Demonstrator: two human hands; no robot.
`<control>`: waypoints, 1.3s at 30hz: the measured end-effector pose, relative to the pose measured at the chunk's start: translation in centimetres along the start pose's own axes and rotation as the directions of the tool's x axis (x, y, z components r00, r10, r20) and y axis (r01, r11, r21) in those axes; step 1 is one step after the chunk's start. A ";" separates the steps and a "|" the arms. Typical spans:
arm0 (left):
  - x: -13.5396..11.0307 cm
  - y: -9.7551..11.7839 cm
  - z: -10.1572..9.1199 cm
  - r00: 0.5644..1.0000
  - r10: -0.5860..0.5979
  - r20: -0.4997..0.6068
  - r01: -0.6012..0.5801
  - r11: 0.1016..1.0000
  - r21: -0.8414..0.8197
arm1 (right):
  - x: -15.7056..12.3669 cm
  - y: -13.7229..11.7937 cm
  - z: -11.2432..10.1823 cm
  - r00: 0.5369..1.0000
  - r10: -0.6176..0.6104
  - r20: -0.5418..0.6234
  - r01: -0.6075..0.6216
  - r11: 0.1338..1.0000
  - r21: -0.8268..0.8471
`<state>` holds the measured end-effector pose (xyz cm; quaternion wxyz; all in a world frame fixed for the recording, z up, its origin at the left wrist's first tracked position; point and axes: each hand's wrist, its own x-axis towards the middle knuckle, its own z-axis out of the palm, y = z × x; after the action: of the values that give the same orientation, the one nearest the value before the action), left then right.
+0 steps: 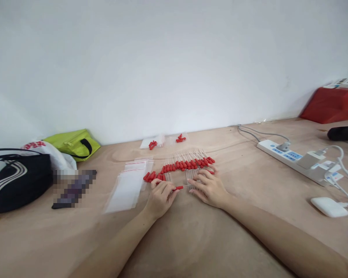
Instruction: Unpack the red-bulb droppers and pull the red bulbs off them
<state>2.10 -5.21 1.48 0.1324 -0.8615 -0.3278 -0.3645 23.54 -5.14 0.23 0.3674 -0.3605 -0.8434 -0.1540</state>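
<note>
My left hand is closed in a pinch on the red rubber bulb of a thin glass dropper. The tube of that dropper runs right to the fingertips of my right hand, which seem closed on it. The same hand rests over part of a row of clear glass tubes, hiding some of them. Beyond both hands lies a row of droppers with red bulbs, side by side, tubes pointing toward the wall. A smaller cluster of red bulbs is just past my left hand.
Clear zip bags lie left of the hands. Two more bags with loose red bulbs are near the wall. At right are a power strip, cables and a white charger. A black bag and a green bag stand left.
</note>
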 end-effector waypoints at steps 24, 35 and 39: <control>0.2 0.6 -0.4 0.993 0.061 0.097 -0.057 0.997 -0.048 | -0.1 -0.9 0.1 0.991 -0.129 -0.036 0.131 0.990 0.049; -0.5 -0.7 -0.9 0.997 -0.045 0.066 0.047 0.998 -0.030 | -0.7 0.2 -0.7 0.999 -0.007 -0.032 0.009 0.999 0.052; -1.0 -2.5 -1.7 0.955 -0.285 -0.082 0.279 0.957 -0.072 | -0.7 1.0 -0.5 0.985 0.159 -0.060 -0.159 0.987 0.012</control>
<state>-0.99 -4.55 1.94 0.0679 -0.7919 -0.4300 -0.4283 24.84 -5.04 0.02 0.4054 -0.4203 -0.8010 -0.1319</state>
